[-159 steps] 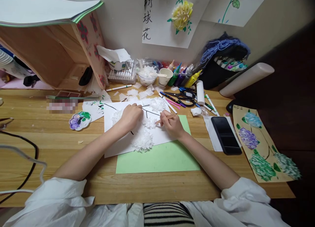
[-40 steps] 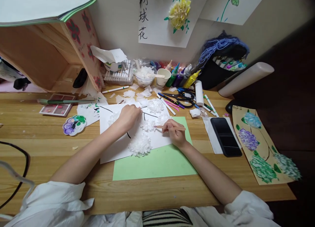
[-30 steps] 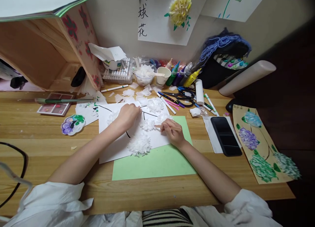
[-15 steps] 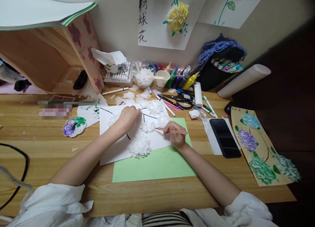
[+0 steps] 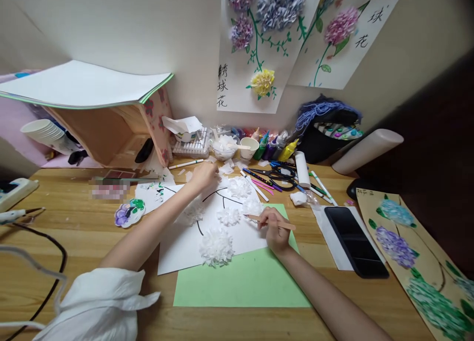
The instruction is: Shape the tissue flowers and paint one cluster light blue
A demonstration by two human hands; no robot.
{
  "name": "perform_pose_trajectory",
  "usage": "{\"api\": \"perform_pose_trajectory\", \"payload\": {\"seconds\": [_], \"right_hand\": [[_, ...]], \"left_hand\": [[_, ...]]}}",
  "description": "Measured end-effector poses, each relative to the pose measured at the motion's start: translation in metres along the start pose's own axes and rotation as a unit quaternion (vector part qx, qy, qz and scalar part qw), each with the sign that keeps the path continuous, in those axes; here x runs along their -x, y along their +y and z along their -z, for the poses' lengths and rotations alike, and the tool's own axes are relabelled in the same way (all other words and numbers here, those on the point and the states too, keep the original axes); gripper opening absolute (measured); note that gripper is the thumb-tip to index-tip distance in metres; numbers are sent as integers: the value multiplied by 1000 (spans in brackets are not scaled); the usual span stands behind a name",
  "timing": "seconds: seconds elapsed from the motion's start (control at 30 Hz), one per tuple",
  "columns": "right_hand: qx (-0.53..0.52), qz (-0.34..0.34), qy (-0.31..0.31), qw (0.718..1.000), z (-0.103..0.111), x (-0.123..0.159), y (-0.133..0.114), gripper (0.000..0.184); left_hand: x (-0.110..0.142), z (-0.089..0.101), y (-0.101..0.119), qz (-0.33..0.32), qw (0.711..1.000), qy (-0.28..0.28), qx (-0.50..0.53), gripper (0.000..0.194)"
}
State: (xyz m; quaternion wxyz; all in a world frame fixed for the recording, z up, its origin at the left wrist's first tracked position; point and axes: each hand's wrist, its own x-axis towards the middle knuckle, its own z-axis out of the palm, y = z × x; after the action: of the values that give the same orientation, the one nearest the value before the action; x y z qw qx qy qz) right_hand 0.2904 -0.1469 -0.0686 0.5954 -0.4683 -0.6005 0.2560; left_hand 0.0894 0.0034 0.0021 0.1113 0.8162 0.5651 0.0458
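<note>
My right hand grips a flat wooden craft stick with a dark, pointed-looking tip. That tip is just right of a small white ruffled paper flower on the white sheet. At the sheet's top edge, my left hand is among loose white paper scraps, fingers bent together; what they pinch, if anything, is hidden. Black drawn stems link the white flowers, the largest near the sheet's lower edge. My left forearm partly covers the left flower.
Green paper lies under the white sheet. Behind are a bowl of scraps, a paper cup, paint bottles and scissors. A phone lies right, a paint palette left. Flower pictures hang on the wall.
The view has tilted up, showing more of the wall pictures. My left hand has moved from the sheet's stems up to the scraps behind it. My right hand still holds the stick.
</note>
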Motion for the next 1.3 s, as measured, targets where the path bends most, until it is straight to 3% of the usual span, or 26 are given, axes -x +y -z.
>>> {"api": "perform_pose_trajectory", "payload": {"seconds": [0.13, 0.37, 0.67, 0.8, 1.1, 1.3], "right_hand": [[4, -6, -8, 1000, 1, 1, 0, 39], [8, -5, -22, 1000, 3, 0, 0, 39], [18, -1, -1, 1000, 3, 0, -5, 40], [20, -11, 4, 1000, 3, 1, -4, 42], [24, -3, 13, 1000, 3, 0, -5, 41], [25, -6, 8, 1000, 4, 0, -4, 41]], "left_hand": [[-7, -7, 0, 0, 999, -41, 24, 19], [-5, -7, -8, 18, 997, -51, 60, 15], [13, 11, -5, -7, 994, -62, 88, 19], [20, 18, 1, -2, 997, -36, 71, 18], [3, -10, 2, 75, 996, -25, 33, 18], [2, -10, -1, 68, 996, -31, 39, 12]]}}
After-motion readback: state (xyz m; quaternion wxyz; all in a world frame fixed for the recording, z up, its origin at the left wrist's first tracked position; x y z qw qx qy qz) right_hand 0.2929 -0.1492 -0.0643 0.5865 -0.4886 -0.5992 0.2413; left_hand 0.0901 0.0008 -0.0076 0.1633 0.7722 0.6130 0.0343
